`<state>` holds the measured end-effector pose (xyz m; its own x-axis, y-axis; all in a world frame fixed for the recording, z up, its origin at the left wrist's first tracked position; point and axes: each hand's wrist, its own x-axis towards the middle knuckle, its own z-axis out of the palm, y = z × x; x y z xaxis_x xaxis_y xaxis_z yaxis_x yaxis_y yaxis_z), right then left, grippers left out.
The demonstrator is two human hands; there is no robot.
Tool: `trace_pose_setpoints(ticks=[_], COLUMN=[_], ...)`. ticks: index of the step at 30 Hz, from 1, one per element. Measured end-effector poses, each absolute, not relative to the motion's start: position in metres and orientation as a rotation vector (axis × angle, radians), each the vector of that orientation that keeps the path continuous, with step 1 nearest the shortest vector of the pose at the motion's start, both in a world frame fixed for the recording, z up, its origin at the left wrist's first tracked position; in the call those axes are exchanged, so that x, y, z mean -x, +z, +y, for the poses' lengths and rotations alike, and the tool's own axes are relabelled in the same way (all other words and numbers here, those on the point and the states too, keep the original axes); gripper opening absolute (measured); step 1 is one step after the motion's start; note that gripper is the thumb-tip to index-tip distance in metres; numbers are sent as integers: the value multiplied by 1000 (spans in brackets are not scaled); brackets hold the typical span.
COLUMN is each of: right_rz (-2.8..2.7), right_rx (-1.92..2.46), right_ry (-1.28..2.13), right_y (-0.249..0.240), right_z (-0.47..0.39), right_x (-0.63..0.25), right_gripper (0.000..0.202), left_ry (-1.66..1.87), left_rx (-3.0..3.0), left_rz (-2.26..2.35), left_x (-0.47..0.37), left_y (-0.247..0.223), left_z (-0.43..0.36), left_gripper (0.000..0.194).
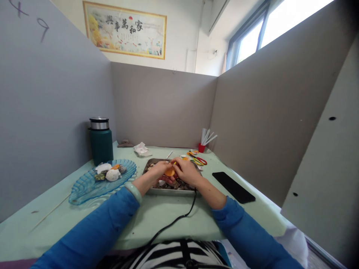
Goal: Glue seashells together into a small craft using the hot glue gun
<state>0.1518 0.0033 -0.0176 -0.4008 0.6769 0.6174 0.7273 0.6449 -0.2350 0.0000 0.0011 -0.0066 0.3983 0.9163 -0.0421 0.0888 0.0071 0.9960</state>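
Over a metal tray [168,192] of small shells or pebbles, my two hands meet. My left hand [160,172], below a pale bangle, is closed round an orange shell-like piece [169,172]. My right hand [185,171] pinches at the upper edge of the same piece; whether its fingertips also hold something small I cannot make out. To the left, a blue fluted glass dish [84,186] bears several shells [113,175], white, orange and dark. Part of the tray's contents is hidden under my hands.
A green flask [101,145] stands behind the dish. Scissors [199,160] and a red cup [201,148] of white sticks are at the back right. A black phone-like slab [233,186] lies right. A black cable [171,224] crosses the front. Grey partitions [165,104] enclose the table.
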Motion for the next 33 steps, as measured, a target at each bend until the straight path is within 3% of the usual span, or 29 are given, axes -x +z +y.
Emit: trace_pose_setpoints(ticks=[33], right_rz=[-2174], right_rx=[1088], right_ry=[-91], right_y=[-17], right_z=[1], right_x=[-151], right_gripper=[20], left_ry=[838], left_rx=[-1483], left_rz=[1014], left_x=[-1], left_y=[-4], left_z=[-2], left_gripper=[20])
